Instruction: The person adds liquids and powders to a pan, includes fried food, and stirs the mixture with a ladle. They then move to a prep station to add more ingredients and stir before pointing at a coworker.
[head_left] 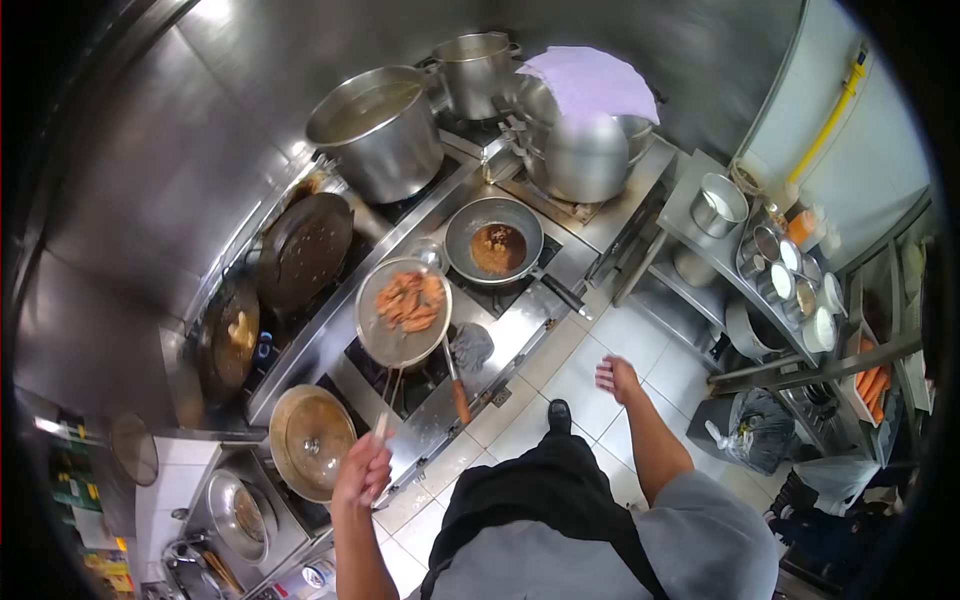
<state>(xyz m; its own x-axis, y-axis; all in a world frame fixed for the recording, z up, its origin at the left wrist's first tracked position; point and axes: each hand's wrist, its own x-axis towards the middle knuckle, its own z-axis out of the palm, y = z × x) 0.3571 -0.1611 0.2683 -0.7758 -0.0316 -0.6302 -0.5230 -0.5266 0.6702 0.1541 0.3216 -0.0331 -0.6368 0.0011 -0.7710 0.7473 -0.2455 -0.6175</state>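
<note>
Partly, the left hand [363, 470] hides the pale object [381, 425] it grips.

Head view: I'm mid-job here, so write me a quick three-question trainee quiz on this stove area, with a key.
1. Multiple choice: what lies in the round strainer?
A) Whole carrots
B) Orange-brown pieces
C) A folded cloth
2. True or false: the right hand is apart from the black pan handle.
3. Short answer: which hand holds a narrow, pale object?

Key: 1. B. 2. True. 3. The left hand.
</note>
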